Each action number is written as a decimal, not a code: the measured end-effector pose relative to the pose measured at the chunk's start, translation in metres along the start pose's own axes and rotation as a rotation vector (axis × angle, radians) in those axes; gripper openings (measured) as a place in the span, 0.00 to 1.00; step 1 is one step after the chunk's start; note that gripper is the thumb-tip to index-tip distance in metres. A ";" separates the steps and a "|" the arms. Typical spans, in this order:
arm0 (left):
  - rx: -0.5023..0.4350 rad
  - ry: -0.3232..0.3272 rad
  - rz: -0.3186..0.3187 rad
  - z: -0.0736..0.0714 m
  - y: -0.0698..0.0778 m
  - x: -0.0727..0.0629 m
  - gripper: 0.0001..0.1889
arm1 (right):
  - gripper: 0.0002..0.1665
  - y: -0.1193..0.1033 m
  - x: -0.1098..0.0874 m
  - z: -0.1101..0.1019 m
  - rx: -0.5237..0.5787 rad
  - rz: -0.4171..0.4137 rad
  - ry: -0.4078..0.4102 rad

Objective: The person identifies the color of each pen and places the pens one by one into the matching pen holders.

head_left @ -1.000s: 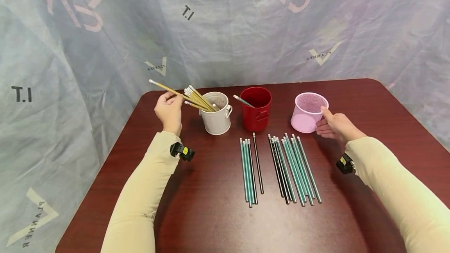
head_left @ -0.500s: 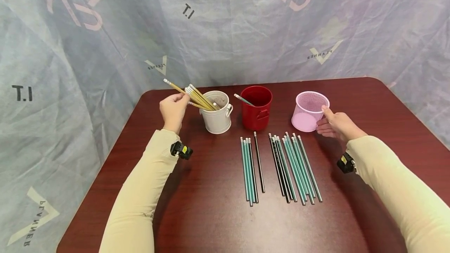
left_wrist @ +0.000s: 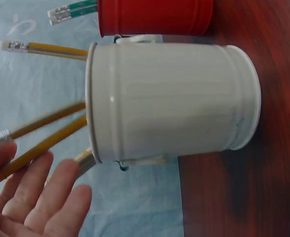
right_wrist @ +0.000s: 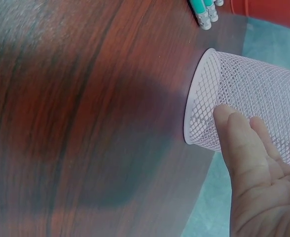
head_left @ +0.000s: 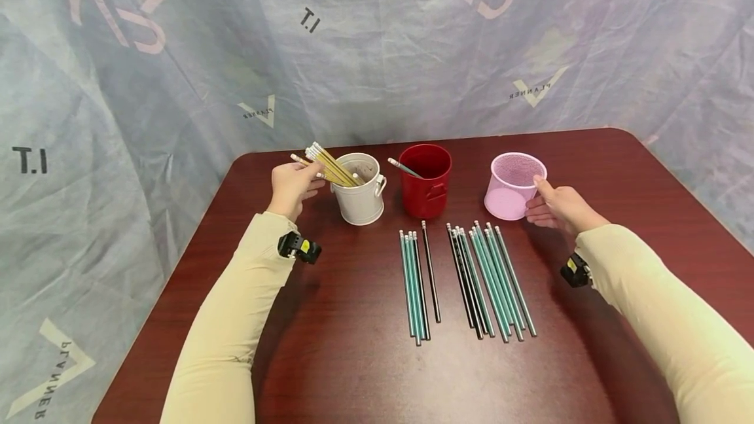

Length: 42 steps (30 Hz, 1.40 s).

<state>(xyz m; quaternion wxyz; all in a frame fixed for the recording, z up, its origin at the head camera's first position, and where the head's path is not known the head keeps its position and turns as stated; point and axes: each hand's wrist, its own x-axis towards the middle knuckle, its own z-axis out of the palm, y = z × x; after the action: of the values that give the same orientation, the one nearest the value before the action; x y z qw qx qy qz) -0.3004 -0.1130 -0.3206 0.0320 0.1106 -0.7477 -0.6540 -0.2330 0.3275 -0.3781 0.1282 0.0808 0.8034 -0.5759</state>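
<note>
In the head view my left hand (head_left: 290, 187) is at the left rim of a white metal bucket (head_left: 360, 207). It pinches a yellow pencil (left_wrist: 61, 133), whose lower end goes into the bucket in the left wrist view. Several other yellow pencils (head_left: 334, 166) lean out of the same bucket, eraser ends up. On the other side, my right hand (head_left: 562, 208) rests against a pink mesh cup (head_left: 508, 204). Its thumb is at the cup's rim, and its fingers stretch straight along the outer wall in the right wrist view.
Between the two containers stands a red metal bucket (head_left: 423, 198) with a teal pencil (head_left: 406, 168) leaning out. In front lie teal and black pencils in two groups, left pencils (head_left: 412, 286) and right pencils (head_left: 497, 286), plus a lone black pencil (head_left: 431, 273). A fabric backdrop (head_left: 377, 51) hangs behind the table.
My left hand has lowered the yellow pencil further into the white bucket, moving slightly right, so its eraser end sits lower. The right hand stays at the pink cup.
</note>
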 end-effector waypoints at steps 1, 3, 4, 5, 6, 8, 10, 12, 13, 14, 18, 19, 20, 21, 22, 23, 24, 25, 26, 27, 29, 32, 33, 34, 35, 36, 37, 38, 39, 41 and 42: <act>0.013 -0.006 -0.003 -0.001 -0.001 0.001 0.12 | 0.46 0.000 0.000 0.000 -0.006 0.000 0.001; 0.036 -0.012 -0.003 -0.002 -0.003 0.001 0.14 | 0.46 0.000 0.000 0.000 -0.011 -0.003 -0.003; 0.044 -0.008 0.000 -0.002 -0.004 0.002 0.15 | 0.47 0.000 0.001 0.000 -0.012 -0.004 -0.003; 0.053 -0.005 0.003 -0.002 -0.005 0.002 0.16 | 0.47 0.000 0.001 0.000 -0.013 -0.005 -0.003; 0.062 -0.002 0.007 -0.002 -0.006 0.002 0.17 | 0.47 0.000 0.001 0.000 -0.008 -0.005 -0.005; 0.082 -0.003 0.019 -0.002 -0.008 0.002 0.18 | 0.46 0.000 0.001 0.000 -0.003 -0.004 -0.003; 0.096 -0.004 0.030 -0.002 -0.009 0.002 0.19 | 0.46 0.000 0.000 0.000 0.005 -0.003 -0.003; 0.105 -0.004 0.042 -0.002 -0.010 0.003 0.20 | 0.45 -0.001 0.000 0.000 0.019 -0.001 -0.006; 0.114 -0.005 0.050 -0.001 -0.011 0.003 0.20 | 0.45 -0.001 0.000 0.000 0.023 0.001 -0.005; 0.128 -0.004 0.059 -0.001 -0.011 0.003 0.20 | 0.45 -0.001 0.000 0.000 0.027 0.001 -0.006; 0.202 -0.006 0.108 0.002 -0.011 0.002 0.18 | 0.45 0.001 0.001 -0.002 0.023 0.004 -0.001; 0.219 -0.007 0.119 0.003 -0.010 0.002 0.17 | 0.46 0.001 0.001 -0.002 0.025 0.003 -0.002; 0.229 -0.008 0.127 0.004 -0.010 0.001 0.17 | 0.46 0.002 0.001 -0.003 0.024 0.000 -0.004; 0.229 -0.009 0.132 0.005 -0.011 0.001 0.17 | 0.46 0.002 0.001 -0.003 0.027 0.000 -0.006; 0.232 -0.007 0.135 0.005 -0.012 0.001 0.17 | 0.46 0.002 0.001 -0.003 0.032 -0.001 -0.009; 0.233 -0.006 0.139 0.004 -0.013 0.000 0.17 | 0.46 0.002 0.001 -0.003 0.033 -0.001 -0.011; 0.232 -0.005 0.141 0.003 -0.015 0.000 0.17 | 0.45 0.001 0.001 -0.003 0.033 -0.001 -0.013; 0.225 -0.005 0.141 0.002 -0.017 0.000 0.17 | 0.46 0.001 0.001 -0.002 0.031 0.000 -0.013; 0.221 -0.009 0.143 0.001 -0.019 0.000 0.18 | 0.46 0.001 0.001 -0.002 0.028 -0.001 -0.012; 0.217 -0.011 0.142 0.000 -0.021 0.000 0.18 | 0.45 0.001 0.001 -0.001 0.026 0.001 -0.012; 0.200 -0.028 0.136 -0.003 -0.025 -0.001 0.18 | 0.46 0.002 0.002 -0.001 0.014 0.000 -0.007; 0.168 -0.065 0.111 -0.006 -0.029 -0.004 0.19 | 0.46 0.003 0.003 -0.002 0.015 -0.004 -0.003; 0.157 -0.070 0.095 -0.006 -0.031 -0.005 0.19 | 0.46 0.003 0.003 -0.003 0.017 -0.005 -0.002; 0.151 -0.076 0.081 -0.007 -0.032 -0.006 0.19 | 0.46 0.004 0.003 -0.003 0.021 -0.007 0.000; 0.145 -0.080 0.063 -0.007 -0.033 -0.007 0.20 | 0.46 0.005 0.004 -0.004 0.031 -0.014 -0.005; 0.149 -0.086 0.042 -0.007 -0.034 -0.008 0.20 | 0.46 0.006 0.005 -0.005 0.043 -0.017 -0.008; 0.154 -0.099 0.021 -0.008 -0.035 -0.010 0.20 | 0.46 0.007 0.005 -0.005 0.053 -0.020 -0.010; 0.167 -0.118 0.000 -0.007 -0.037 -0.010 0.20 | 0.45 0.009 0.007 -0.007 0.089 -0.027 -0.028; 0.189 -0.143 -0.019 -0.007 -0.038 -0.011 0.20 | 0.46 0.010 0.007 -0.008 0.097 -0.030 -0.033; 0.250 -0.223 -0.053 -0.004 -0.041 -0.014 0.20 | 0.45 0.010 0.008 -0.008 0.101 -0.033 -0.039; 0.292 -0.274 -0.064 -0.002 -0.042 -0.015 0.20 | 0.46 0.010 0.008 -0.007 0.099 -0.028 -0.037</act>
<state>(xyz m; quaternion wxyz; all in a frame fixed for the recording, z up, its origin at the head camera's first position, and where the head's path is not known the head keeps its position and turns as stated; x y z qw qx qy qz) -0.2802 -0.1169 -0.3599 -0.1071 0.0479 -0.8281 -0.5481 -0.2390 0.3375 -0.3872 0.1309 0.0652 0.7725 -0.6179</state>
